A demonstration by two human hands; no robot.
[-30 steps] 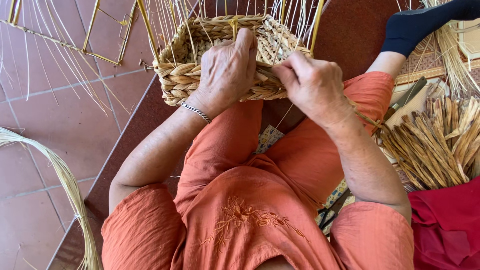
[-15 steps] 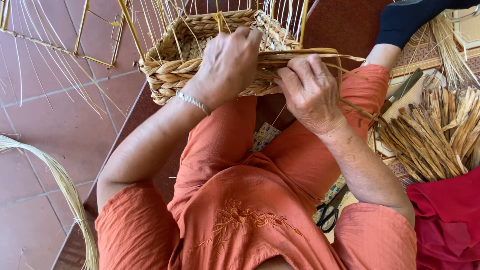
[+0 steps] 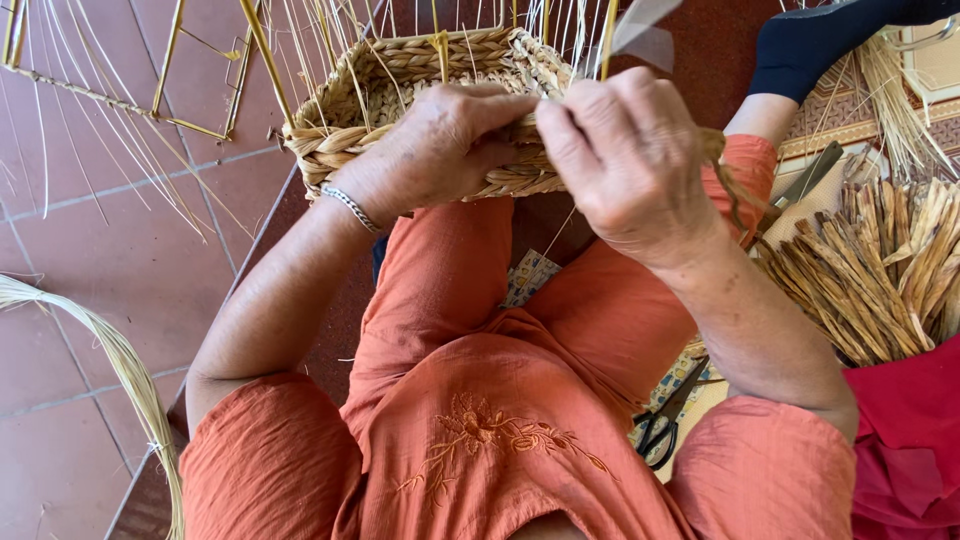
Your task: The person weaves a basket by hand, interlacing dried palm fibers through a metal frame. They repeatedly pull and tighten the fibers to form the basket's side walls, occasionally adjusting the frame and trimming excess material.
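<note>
Head view looks down on a half-woven basket [image 3: 420,70] resting on the knees of a person in orange clothes. Left hand [image 3: 440,145] lies curled over the near rim, fingers pressing the plaited straw. Right hand [image 3: 625,160] is closed just beside it, pinching a twisted strand [image 3: 735,185] that trails off to the right. Scissors [image 3: 665,420] lie by the right thigh; a bundle of straw [image 3: 870,270] sits further right, near red cloth [image 3: 905,440].

Half-woven straw basket [image 3: 420,70] on lap
</note>
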